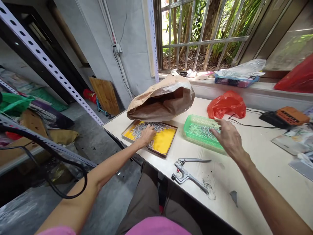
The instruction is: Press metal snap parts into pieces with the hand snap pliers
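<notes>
Small metal pieces (138, 130) lie heaped in a shallow tray with a yellow bottom (162, 141). My left hand (147, 135) rests on the pieces, its fingers bent down; whether it grips any is too small to tell. A green plastic basket (204, 142) to the right holds more small metal pieces (200, 130). Over the basket's right end hovers my right hand (229, 137), thumb and fingers apart, with nothing visible between them. An open brown paper sack (158, 101) lies behind the tray, its mouth facing me.
Metal hand pliers (187, 174) lie near the table's front edge. A red plastic bag (227, 104) sits behind the basket. An orange and black device (286, 117) with a cable is at the right. A perforated metal post (51, 65) stands at the left.
</notes>
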